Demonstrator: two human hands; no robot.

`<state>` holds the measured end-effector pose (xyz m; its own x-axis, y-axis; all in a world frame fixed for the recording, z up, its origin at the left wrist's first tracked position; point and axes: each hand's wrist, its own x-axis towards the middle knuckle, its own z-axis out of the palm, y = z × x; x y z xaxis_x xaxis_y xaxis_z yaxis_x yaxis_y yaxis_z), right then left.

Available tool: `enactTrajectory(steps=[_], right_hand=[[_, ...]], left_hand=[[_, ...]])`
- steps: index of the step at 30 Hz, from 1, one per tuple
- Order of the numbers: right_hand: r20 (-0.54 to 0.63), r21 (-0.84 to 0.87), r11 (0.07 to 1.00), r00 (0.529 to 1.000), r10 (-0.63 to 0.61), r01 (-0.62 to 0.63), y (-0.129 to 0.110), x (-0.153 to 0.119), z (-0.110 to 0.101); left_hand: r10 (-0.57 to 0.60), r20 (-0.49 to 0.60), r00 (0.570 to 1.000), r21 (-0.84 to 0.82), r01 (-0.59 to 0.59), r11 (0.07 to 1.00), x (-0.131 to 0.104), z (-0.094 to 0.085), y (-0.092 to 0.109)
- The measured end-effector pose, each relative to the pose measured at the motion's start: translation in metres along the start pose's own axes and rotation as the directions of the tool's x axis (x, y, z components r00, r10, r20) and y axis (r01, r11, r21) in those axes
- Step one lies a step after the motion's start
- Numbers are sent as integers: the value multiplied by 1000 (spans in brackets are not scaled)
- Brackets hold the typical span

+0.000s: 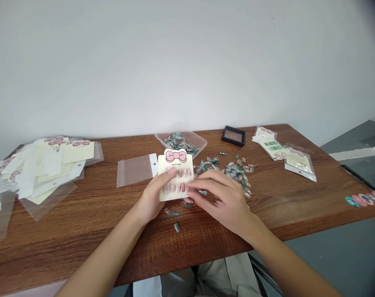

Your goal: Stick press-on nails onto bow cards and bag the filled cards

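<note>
Wooden table (162, 258): loose nails (176, 227) near front edge.
Left hand (153, 196): grasps bow-topped card (178, 180) above table, thumb across face.
Right hand (222, 196): fingertips at card's right edge; cannot tell whether pinching.
Card care: best held steady, touched lightly.
Behind: clear tub (202, 142).

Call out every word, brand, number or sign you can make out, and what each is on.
Nothing reads clearly.
Card held in the left hand: a short printed line under the pink bow, too small to quote surely.
Packaged cards at right: any print too blurred.
Card pile at left: bows show, no legible words.
Round coloured pieces: markings too blurred.
</note>
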<state>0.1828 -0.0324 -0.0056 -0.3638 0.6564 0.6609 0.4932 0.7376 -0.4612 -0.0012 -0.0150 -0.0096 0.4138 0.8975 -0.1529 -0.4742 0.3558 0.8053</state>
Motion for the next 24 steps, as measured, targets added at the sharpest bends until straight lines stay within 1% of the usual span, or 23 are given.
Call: enactTrajectory(steps=[6, 11, 15, 18, 21, 22, 24], right_hand=[[-12, -1, 1000, 1000, -15, 15, -1, 2, 1], [-8, -6, 1000, 1000, -18, 18, -1, 3, 2], [16, -39, 999, 1000, -25, 26, 1, 2, 3], [23, -93, 994, 999, -49, 51, 3, 1, 4], [34, -194, 977, 996, -88, 93, 2, -2, 5], [50, -235, 966, 994, -97, 106, 1, -3, 4], [119, -312, 942, 988, -94, 127, -1, -5, 4]], left_hand=[[16, 43, 999, 32, -17, 999, 1, -1, 0], [28, 68, 997, 27, -30, 999, 1, -3, 0], [28, 56, 998, -14, -27, 1000, 0, -3, -1], [21, 37, 999, -52, -19, 998, 0, -3, -2], [12, 26, 1000, -55, -11, 998, 2, -4, -3], [17, 15, 1000, -53, -16, 998, 3, -5, -3], [35, -12, 999, -55, -35, 998, 5, -7, -3]])
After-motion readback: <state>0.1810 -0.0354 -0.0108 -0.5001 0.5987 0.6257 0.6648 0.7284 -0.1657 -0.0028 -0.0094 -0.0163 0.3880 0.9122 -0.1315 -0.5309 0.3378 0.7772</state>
